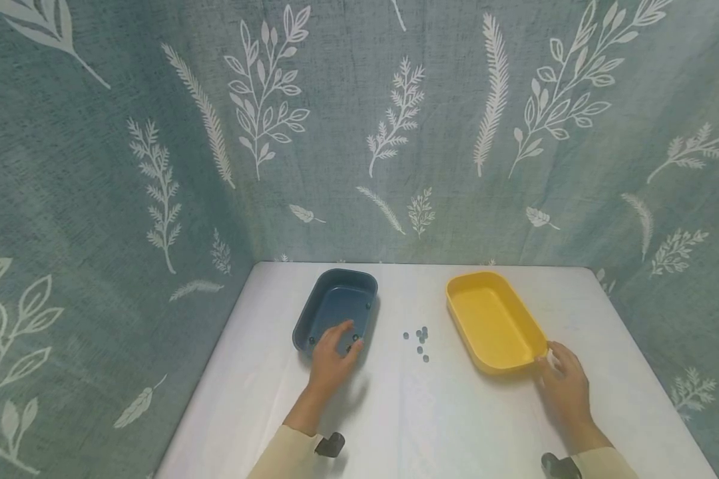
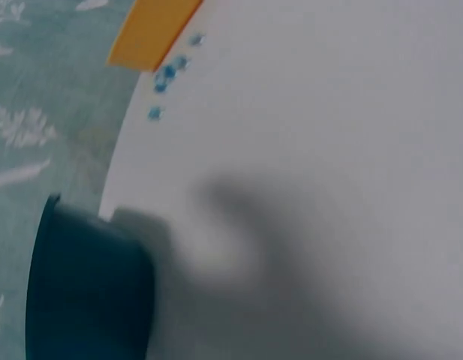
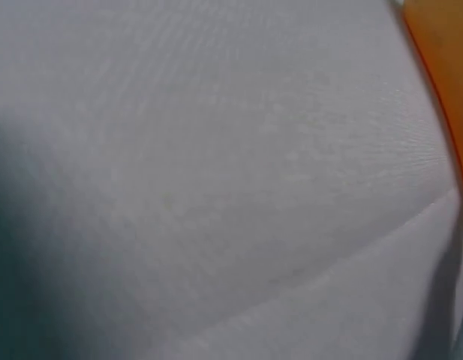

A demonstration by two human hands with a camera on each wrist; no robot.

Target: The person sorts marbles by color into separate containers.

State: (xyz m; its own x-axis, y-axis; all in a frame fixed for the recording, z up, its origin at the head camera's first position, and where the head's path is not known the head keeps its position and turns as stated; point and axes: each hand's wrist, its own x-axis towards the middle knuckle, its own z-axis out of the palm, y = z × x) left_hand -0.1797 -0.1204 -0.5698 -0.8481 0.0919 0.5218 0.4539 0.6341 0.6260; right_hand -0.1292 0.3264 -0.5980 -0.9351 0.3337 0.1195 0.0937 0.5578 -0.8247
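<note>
My left hand (image 1: 332, 362) is over the near end of a dark blue tray (image 1: 335, 276), thumb and index finger spread apart with nothing seen between them. Inside this tray lie several small dark beads (image 1: 368, 306), some close by the fingertips. The blue tray's outer wall (image 2: 92, 292) fills the lower left of the left wrist view. My right hand (image 1: 566, 382) grips the near right corner of a yellow tray (image 1: 494, 326), thumb and fingers around its rim. No beads show in the yellow tray. Part of its wall (image 3: 445, 67) enters the right wrist view.
Between the trays, several small blue-grey glass beads (image 1: 420, 350) are scattered on the white table (image 1: 407, 419). They look shiny and flat-round in the left wrist view. A leaf-patterned curtain (image 1: 335, 133) hangs behind the table and at both sides.
</note>
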